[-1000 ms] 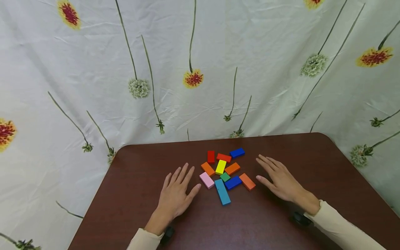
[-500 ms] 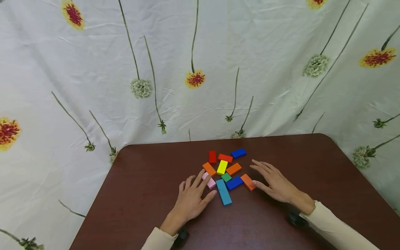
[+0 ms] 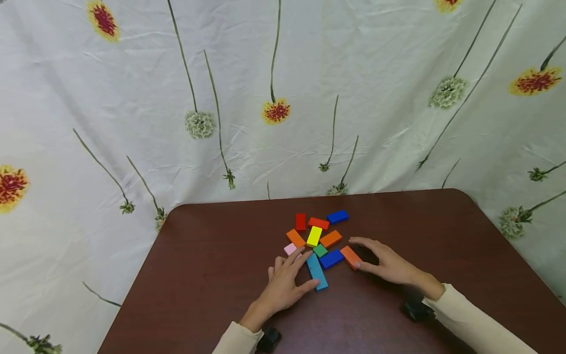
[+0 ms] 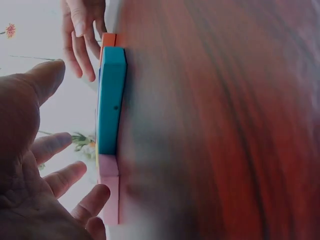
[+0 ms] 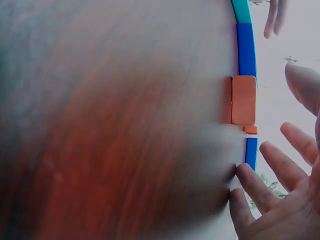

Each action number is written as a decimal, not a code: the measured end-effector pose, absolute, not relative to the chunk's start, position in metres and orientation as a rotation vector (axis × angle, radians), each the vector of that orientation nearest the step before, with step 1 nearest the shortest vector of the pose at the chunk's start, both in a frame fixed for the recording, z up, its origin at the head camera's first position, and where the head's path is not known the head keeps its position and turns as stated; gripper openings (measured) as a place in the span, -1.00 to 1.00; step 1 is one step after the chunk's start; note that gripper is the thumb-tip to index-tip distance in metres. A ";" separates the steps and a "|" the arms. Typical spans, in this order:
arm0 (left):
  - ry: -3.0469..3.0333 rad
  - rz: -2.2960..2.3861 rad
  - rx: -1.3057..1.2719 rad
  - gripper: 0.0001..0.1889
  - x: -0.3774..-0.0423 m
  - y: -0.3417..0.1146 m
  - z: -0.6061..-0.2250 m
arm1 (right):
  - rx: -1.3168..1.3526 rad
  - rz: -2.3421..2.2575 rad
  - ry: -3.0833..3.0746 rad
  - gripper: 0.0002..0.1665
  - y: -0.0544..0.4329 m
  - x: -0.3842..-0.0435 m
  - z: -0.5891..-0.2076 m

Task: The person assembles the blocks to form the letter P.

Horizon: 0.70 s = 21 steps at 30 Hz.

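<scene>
My left hand [image 3: 285, 287] reaches over the near left of a loose cluster of coloured wooden blocks. Its spread fingers overlap the pink block [image 3: 290, 249], and the thumb overlaps the near end of the long light blue block [image 3: 314, 268]. In the left wrist view a gap shows between thumb and fingers, with the light blue block [image 4: 111, 100] beyond. My right hand [image 3: 391, 263] is at the cluster's right side, thumb tip right at the near end of an orange block [image 3: 349, 256]. Nothing sits between its parted fingers in the right wrist view, where that block [image 5: 244, 100] lies flat.
Around the green block [image 3: 320, 250] lie a blue block [image 3: 331, 259], a yellow block [image 3: 314, 236] and more orange ones. Two red blocks and another blue block [image 3: 338, 217] are farther back. The brown table [image 3: 212, 246] ends at a flowered cloth [image 3: 239, 73].
My left hand has moved right and forward, from beside the cluster to over the pink and light blue blocks. The right hand has come left to the orange block. The blocks stay put.
</scene>
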<state>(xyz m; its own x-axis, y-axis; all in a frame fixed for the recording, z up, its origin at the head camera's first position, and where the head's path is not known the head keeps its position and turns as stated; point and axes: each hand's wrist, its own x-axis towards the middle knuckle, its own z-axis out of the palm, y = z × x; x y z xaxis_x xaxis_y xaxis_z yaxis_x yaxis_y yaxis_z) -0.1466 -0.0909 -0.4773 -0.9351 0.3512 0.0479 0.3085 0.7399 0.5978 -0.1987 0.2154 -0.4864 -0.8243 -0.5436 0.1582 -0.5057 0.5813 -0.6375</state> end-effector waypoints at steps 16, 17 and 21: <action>2.727 1.124 0.562 -0.20 -0.148 -0.086 -0.488 | -1.029 -1.059 2.567 -0.23 0.221 -0.207 -0.484; 2.723 1.130 0.554 -0.20 -0.148 -0.086 -0.488 | -1.042 -1.056 2.561 -0.23 0.221 -0.207 -0.484; 2.721 1.134 0.548 -0.22 -0.148 -0.085 -0.488 | -1.051 -1.039 2.553 -0.25 0.221 -0.207 -0.485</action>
